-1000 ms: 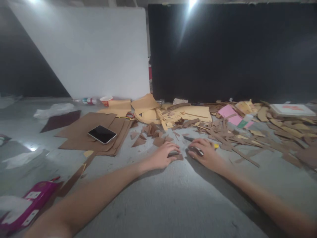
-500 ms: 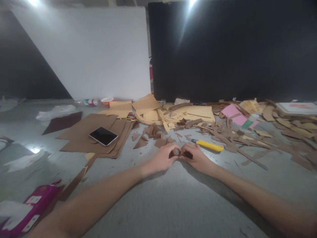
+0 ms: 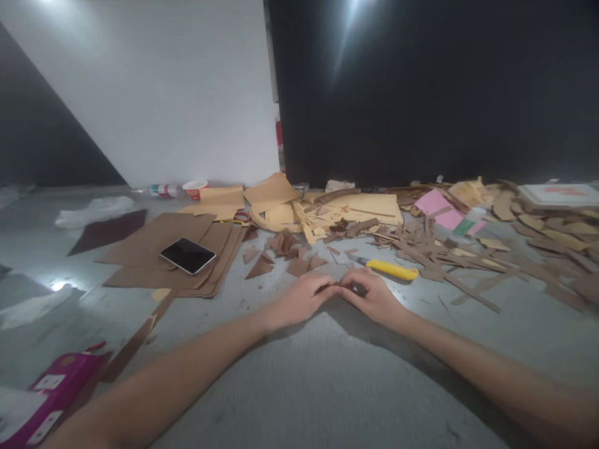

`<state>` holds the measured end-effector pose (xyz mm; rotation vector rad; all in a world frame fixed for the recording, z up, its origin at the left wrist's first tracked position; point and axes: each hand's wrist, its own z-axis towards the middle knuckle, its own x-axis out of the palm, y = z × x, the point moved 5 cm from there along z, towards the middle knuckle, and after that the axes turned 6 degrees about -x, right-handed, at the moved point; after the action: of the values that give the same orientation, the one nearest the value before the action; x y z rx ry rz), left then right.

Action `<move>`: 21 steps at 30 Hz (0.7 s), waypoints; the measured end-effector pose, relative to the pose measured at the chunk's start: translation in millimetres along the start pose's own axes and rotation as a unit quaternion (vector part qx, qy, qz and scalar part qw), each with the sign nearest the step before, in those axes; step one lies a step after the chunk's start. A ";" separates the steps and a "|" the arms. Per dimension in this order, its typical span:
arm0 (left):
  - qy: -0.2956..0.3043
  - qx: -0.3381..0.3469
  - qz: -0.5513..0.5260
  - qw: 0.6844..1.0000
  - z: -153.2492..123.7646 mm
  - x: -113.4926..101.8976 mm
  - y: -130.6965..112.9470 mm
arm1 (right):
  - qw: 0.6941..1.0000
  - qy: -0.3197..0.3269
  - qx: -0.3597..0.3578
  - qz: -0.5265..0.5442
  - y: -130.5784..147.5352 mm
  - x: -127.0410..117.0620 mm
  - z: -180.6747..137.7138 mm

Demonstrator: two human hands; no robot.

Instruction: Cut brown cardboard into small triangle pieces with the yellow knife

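Note:
At the middle of the table my left hand point(image 3: 299, 299) and my right hand point(image 3: 374, 298) meet, fingertips almost touching. Both are closed in a pinch on a small dark brown piece point(image 3: 337, 284), mostly hidden by the fingers; it looks like a scrap of the brown sheet material. Just beyond my right hand lies a yellow utility knife point(image 3: 392, 270), its blade pointing left. Behind my left hand are several small cut brown scraps point(image 3: 260, 267), some of them triangular.
A phone point(image 3: 188, 255) rests on stacked brown sheets point(image 3: 135, 240) at left. Front left holds a magenta power strip point(image 3: 70, 374). Brown offcuts point(image 3: 472, 290) spread over the right side. Farther back are tan sheets point(image 3: 369, 206), a pink sheet point(image 3: 437, 209), a paper cup point(image 3: 194, 189) and upright panels.
The fingers have closed in around the small brown piece, and my left thumb now lies straighter. The whole view has shifted slightly; the things on the table stay put.

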<state>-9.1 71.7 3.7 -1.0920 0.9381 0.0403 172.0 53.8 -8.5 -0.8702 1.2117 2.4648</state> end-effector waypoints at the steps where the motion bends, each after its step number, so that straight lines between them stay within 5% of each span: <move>1: -0.002 -0.005 -0.004 1.000 1.0 -0.2 2.0 | 1.000 0.001 0.011 0.010 0.0 -0.3 0.3; 9: -0.022 -0.005 -0.020 1.000 1.8 -1.7 6.5 | 0.997 0.005 0.049 0.058 -4.0 -3.0 1.1; 21: -0.080 -0.067 -0.107 0.989 6.9 -8.6 18.4 | 0.999 -0.018 -0.033 0.017 4.1 -3.4 -0.3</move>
<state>-18.6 89.7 -3.3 -1.2890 0.6773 0.0145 172.8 51.1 -4.0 -0.8250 1.1490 2.5489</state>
